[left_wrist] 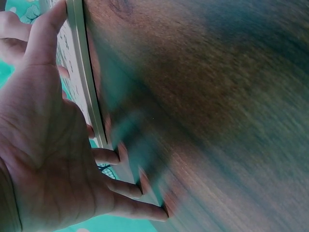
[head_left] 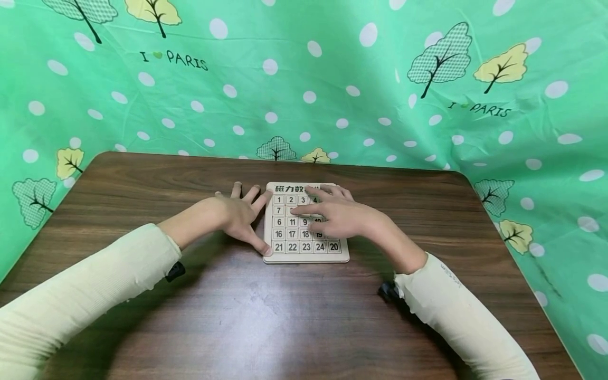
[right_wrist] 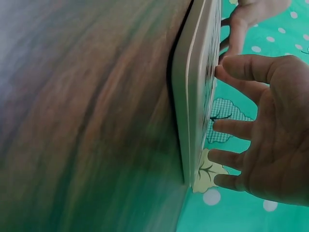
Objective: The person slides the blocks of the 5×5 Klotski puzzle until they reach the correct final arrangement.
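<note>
A pale number slide puzzle (head_left: 306,258) lies flat on the table, with rows of numbered square tiles and dark Chinese characters along its top. My left hand (head_left: 237,214) is spread at its left side: the thumb touches the lower left corner and the index finger is at the upper left edge. In the left wrist view, the other fingertips rest on the wood. Over the tiles is my right hand (head_left: 347,215), index fingertip at the second tile of the second row. It hides several tiles at the upper right. Its fingers look extended in the right wrist view.
The dark wooden table (head_left: 266,316) extends around the puzzle. A green cloth (head_left: 304,68) with white dots and printed trees hangs behind it and at both sides. Pale sleeves (head_left: 109,269) cover both forearms, with a black device (head_left: 387,291) under the right wrist.
</note>
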Motion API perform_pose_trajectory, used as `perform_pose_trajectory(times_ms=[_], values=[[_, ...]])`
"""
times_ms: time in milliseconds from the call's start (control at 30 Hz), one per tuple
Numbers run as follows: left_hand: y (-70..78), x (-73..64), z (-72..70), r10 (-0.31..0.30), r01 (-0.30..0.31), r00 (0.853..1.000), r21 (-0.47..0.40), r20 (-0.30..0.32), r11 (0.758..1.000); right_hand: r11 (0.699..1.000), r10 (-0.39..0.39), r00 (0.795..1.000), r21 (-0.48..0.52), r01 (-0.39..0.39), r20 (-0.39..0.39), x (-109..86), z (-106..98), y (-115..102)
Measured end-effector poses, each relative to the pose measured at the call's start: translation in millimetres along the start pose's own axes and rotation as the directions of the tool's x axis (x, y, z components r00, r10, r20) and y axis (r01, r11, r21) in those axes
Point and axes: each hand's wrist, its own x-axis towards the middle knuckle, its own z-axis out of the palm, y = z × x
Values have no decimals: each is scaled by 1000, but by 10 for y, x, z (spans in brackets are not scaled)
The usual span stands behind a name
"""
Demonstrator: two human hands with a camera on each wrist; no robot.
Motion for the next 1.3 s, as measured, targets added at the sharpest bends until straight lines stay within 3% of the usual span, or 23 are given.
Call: perform_pose_trajectory(times_ms=[167, 600, 1000, 1300], values=[[0, 3, -2, 0, 0, 1000, -4, 2, 1000, 1000, -19, 1000, -6, 19, -25, 22, 29, 3], [-4, 4, -18, -8, 8, 1000, -10, 14, 1000, 997, -62, 993, 48, 67, -100, -205, 39, 106], [-13, 1, -29, -13, 13, 1000, -2, 15, 1000, 999, 29, 997, 24, -27, -70, -121, 22, 147], [-16, -4, -33, -7, 7, 1000, -2, 17, 1000, 997, 18, 996, 70, -12, -85, -196, -2, 201]])
